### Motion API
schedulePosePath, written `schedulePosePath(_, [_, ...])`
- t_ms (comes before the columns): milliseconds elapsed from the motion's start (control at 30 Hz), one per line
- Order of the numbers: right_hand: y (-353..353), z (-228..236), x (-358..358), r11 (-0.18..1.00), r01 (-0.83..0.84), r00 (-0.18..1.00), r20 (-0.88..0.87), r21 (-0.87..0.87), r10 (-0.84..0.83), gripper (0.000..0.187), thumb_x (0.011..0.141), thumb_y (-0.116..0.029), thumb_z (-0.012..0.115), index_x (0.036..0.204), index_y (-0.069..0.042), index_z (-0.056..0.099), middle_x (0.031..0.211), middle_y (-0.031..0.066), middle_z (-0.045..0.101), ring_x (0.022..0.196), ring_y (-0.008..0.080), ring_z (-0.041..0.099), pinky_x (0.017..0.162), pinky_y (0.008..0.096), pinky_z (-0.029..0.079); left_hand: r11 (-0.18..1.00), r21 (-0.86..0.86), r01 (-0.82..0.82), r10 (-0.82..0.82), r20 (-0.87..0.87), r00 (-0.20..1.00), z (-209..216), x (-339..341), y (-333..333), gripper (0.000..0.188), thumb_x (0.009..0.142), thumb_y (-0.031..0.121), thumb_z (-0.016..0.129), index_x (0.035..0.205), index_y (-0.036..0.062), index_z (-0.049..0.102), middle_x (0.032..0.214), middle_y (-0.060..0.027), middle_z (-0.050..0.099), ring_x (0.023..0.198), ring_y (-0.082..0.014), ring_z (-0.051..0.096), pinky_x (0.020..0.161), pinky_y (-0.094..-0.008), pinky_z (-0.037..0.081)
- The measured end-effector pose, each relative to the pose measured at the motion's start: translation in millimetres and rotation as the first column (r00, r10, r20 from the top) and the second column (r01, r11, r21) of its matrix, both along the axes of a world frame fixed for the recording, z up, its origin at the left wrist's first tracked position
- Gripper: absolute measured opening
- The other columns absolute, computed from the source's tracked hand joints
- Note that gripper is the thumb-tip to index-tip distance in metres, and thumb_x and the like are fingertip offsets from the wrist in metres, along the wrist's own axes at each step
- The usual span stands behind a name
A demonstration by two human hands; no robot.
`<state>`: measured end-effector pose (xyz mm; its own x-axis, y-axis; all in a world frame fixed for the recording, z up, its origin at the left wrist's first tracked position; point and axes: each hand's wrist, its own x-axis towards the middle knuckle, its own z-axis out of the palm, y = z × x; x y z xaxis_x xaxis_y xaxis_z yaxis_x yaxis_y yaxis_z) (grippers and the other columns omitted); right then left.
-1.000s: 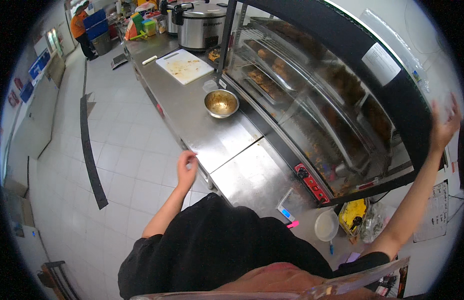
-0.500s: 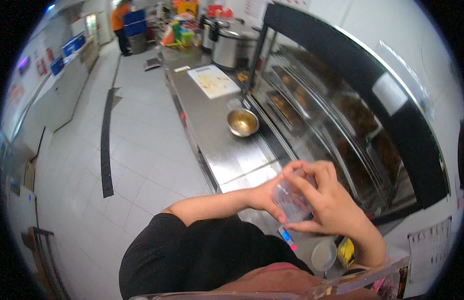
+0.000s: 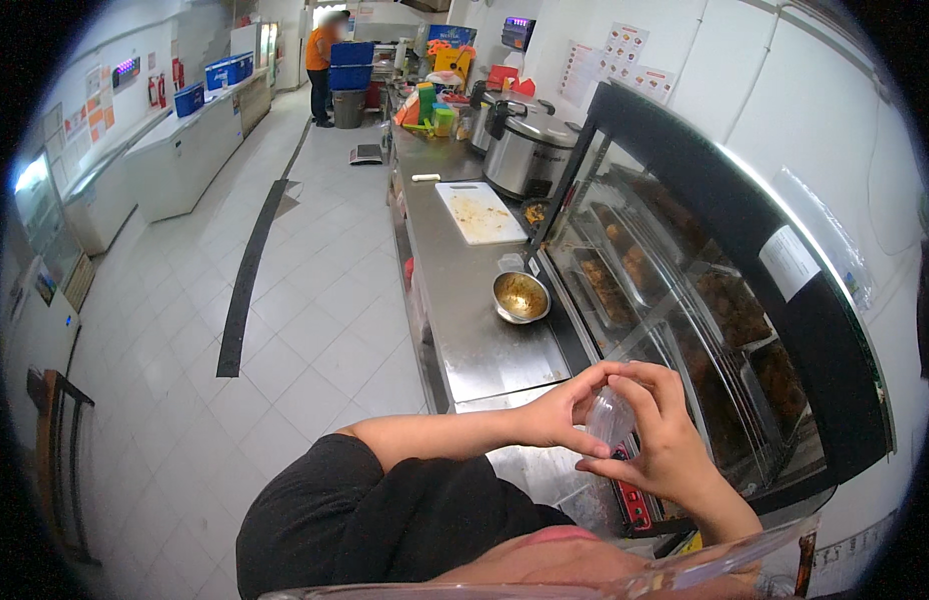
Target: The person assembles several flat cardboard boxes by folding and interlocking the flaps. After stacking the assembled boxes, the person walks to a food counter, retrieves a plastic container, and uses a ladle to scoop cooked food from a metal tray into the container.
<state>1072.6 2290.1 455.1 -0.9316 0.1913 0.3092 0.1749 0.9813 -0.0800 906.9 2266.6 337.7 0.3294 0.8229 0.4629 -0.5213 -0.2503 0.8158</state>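
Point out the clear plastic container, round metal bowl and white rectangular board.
Clear plastic container (image 3: 610, 418): head view, visible side.
Round metal bowl (image 3: 522, 298): head view, inner surface.
White rectangular board (image 3: 481, 214): head view, middle of top.

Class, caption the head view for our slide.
Left hand and right hand hold a clear plastic item beside a glass-fronted cabinet.

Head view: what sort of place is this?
Probably a commercial kitchen, perhaps one that sells hot food. The glass-fronted food cabinet, the large rice cooker and the long steel counter suggest it.
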Motion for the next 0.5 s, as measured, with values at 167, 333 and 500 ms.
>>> schedulePosePath(167, [-4.4, -9.2, 5.4, 1.000, -0.022, 0.998, -0.056, 0.011, 0.023, 0.089, 0.055, -0.023, 0.089, 0.128, -0.004, 0.042, 0.126, 0.0199, 0.038, 0.116, 0.0355, 0.047, 0.095, 0.0410, 0.044, 0.978, 0.179, -0.108, 0.123, -0.074, 0.990, -1.0, 0.9, -1.2, 0.092, 0.067, 0.010, 0.081, 0.139, 0.0096, 0.023, 0.131, -0.0064, 0.039, 0.116, -0.0152, 0.048, 0.095, -0.0311, 0.043])
schedulePosePath(333, [-3.4, -12.8, 9.8, 0.997, -0.047, 0.988, -0.149, -0.057, 0.038, 0.095, 0.052, -0.028, 0.091, 0.129, -0.007, 0.040, 0.121, 0.0183, 0.038, 0.112, 0.0337, 0.045, 0.092, 0.0417, 0.043, 0.987, 0.130, -0.099, 0.112, -0.097, 0.989, 3.1, -0.5, -7.4, 0.095, 0.065, 0.018, 0.084, 0.138, 0.0097, 0.024, 0.130, -0.0069, 0.040, 0.115, -0.0158, 0.048, 0.093, -0.0312, 0.044])
schedulePosePath(500, [1.0, -21.7, 8.6, 0.989, -0.057, 0.981, -0.194, -0.139, 0.029, 0.096, 0.050, -0.031, 0.091, 0.129, -0.011, 0.041, 0.118, 0.0171, 0.038, 0.108, 0.0318, 0.044, 0.089, 0.0420, 0.042, 0.997, 0.072, 0.024, -0.031, 0.101, 0.994, -8.3, -0.2, -1.6, 0.102, 0.060, 0.026, 0.088, 0.137, 0.0096, 0.025, 0.129, -0.0062, 0.040, 0.113, -0.0157, 0.050, 0.093, -0.0326, 0.045])
